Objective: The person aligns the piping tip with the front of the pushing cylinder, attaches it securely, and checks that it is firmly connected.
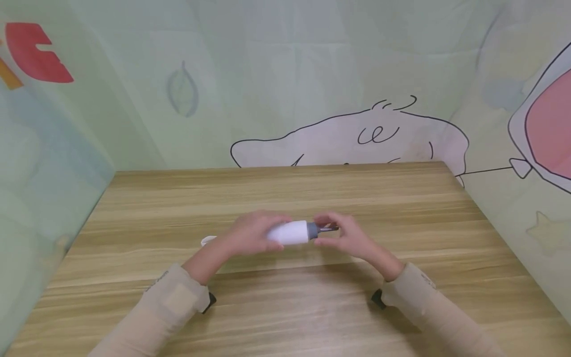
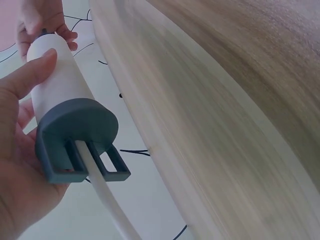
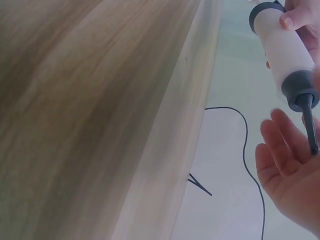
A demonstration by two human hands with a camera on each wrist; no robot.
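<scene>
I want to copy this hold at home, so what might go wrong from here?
Only the left hand clearly grips the white syringe barrel, raised above the wooden table, so a slip could drop it.

The thin gray nozzle points toward the palm of the right hand; it might poke the palm if the hands close together.

The white plunger rod sticks out behind the barrel, so a knock could push it in.
</scene>
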